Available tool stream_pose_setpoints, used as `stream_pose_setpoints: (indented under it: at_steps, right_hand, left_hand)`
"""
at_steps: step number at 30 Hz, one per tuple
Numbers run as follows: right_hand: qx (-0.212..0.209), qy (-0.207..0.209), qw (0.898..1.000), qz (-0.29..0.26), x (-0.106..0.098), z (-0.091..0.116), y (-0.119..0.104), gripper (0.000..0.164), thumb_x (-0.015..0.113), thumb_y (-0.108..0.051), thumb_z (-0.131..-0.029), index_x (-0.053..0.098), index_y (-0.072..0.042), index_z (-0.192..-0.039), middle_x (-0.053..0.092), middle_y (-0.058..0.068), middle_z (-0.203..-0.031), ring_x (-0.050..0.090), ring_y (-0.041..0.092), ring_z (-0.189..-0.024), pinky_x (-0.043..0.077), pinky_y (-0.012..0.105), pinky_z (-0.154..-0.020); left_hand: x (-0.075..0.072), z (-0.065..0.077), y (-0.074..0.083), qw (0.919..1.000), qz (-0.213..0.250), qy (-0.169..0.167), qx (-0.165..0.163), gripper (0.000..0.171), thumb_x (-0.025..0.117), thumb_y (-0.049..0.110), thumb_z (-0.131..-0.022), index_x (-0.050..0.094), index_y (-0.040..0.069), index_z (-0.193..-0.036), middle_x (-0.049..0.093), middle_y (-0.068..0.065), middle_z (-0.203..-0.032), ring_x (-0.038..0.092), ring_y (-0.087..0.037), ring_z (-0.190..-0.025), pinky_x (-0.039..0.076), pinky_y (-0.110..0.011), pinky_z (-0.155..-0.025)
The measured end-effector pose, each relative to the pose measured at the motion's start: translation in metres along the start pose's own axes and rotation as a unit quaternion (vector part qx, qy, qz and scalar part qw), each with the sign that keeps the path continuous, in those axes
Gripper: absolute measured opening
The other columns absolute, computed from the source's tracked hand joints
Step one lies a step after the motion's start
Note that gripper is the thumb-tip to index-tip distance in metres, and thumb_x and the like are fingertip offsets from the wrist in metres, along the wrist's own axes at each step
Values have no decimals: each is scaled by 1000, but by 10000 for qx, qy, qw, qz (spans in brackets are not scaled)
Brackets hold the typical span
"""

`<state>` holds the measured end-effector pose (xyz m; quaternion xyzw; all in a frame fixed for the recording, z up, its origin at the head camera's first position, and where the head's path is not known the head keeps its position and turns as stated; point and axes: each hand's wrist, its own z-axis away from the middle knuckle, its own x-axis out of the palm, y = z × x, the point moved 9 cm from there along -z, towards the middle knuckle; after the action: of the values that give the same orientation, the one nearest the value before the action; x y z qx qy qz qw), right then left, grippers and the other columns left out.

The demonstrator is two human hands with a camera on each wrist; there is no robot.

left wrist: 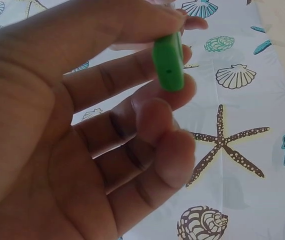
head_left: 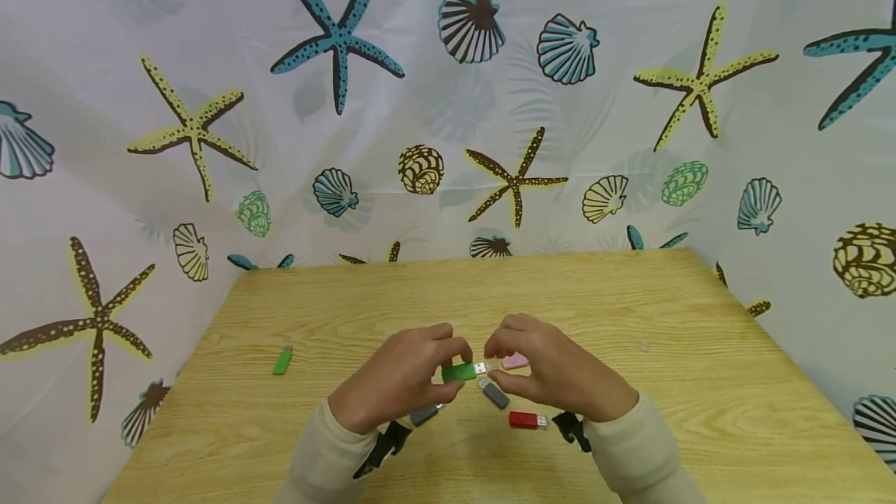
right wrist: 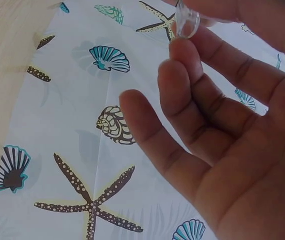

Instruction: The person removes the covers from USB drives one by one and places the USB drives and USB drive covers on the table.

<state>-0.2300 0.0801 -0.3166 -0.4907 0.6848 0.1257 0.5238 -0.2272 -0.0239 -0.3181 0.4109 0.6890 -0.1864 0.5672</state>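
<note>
My left hand (head_left: 402, 372) pinches a green USB stick (head_left: 458, 372) between thumb and fingers, its metal plug pointing right. In the left wrist view the rounded end of the green USB stick (left wrist: 169, 67) shows at the fingertips. Facing it, my right hand (head_left: 556, 368) pinches a small clear plastic cap (right wrist: 187, 22), right at the tip of the plug. Just beneath the hands lie a dark grey USB stick (head_left: 495, 393), a pink USB stick (head_left: 516, 361) partly hidden by the right hand, and a red USB stick (head_left: 525, 420) with its plug bare.
Another dark grey USB stick (head_left: 424, 414) lies partly behind the left wrist. Farther left on the wooden table (head_left: 336, 309) is a second green USB stick (head_left: 282, 361). A small clear piece (head_left: 644, 346) lies to the right. Patterned cloth (head_left: 434, 99) hangs around the table.
</note>
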Motion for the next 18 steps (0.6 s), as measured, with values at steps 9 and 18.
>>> stream_pose_setpoints:
  at_steps: [9,18]
  right_hand:
    - [211,13,9997,137,-3,3,9,13,70,-12,-82,64,-16,-93,59,-6,-93,53,4,-83,53,27,-72]
    - [464,11,9989,80,-3,4,20,22,70,-7,-81,59,-13,-99,54,-6,-91,48,8,-82,51,30,-72]
  left_hand:
    - [2,1,-9,9997,-51,-67,-215,16,73,22,-83,71,15,-98,60,5,-83,62,-5,-71,50,-20,-57]
    - [10,1,-24,9982,16,-303,-512,17,73,20,-83,70,14,-99,60,3,-83,61,-7,-68,50,-20,-57]
